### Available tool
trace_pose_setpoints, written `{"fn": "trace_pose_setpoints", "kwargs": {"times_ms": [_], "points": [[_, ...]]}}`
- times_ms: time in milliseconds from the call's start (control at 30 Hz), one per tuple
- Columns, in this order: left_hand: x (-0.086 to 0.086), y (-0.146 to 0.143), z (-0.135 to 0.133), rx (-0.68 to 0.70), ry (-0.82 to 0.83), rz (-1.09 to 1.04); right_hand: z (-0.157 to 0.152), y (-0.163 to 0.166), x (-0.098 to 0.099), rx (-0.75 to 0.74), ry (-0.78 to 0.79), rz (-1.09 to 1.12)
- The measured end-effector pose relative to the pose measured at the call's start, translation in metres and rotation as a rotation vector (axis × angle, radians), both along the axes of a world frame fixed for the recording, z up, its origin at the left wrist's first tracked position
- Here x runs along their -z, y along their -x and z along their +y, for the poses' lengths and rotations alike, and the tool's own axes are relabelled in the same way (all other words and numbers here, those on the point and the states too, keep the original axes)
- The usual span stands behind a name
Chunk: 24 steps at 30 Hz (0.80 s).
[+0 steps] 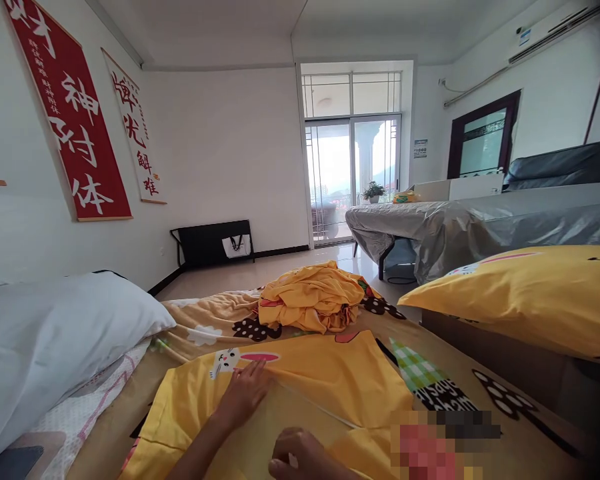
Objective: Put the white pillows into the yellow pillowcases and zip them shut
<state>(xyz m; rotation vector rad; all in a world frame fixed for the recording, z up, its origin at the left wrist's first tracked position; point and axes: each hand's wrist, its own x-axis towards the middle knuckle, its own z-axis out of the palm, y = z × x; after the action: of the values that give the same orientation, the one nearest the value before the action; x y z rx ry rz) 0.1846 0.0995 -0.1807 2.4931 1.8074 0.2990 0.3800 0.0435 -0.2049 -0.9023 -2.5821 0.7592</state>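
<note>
My left hand lies flat with fingers stretched out on a yellow pillowcase printed with a white cartoon rabbit, spread on the bed in front of me. My right hand is at the bottom edge, fingers curled and pinching the yellow fabric near a fold line. A crumpled yellow cloth is heaped farther up the bed, beyond both hands.
A white pillow lies at the left. A yellow pillow rests on a box at the right. The patterned bed sheet covers the bed. A grey-covered table stands beyond, before a balcony door.
</note>
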Motion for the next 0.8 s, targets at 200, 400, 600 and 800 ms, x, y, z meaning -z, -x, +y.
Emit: {"fn": "trace_pose_setpoints", "kwargs": {"times_ms": [200,400,600,800], "points": [[0.028,0.100,-0.099,-0.126,-0.040,0.066,-0.006,-0.018,-0.017,0.109,-0.077,-0.075],[0.049,0.170,-0.151,-0.446,0.059,0.060,-0.005,-0.016,0.000,0.088,0.005,-0.235],[0.039,0.156,-0.158,-0.415,0.036,-0.192,0.001,-0.015,0.014,0.115,-0.048,-0.232],[-0.012,0.199,-0.197,-0.628,-0.690,-0.630,0.005,-0.018,0.022,0.122,-0.056,-0.199]]}}
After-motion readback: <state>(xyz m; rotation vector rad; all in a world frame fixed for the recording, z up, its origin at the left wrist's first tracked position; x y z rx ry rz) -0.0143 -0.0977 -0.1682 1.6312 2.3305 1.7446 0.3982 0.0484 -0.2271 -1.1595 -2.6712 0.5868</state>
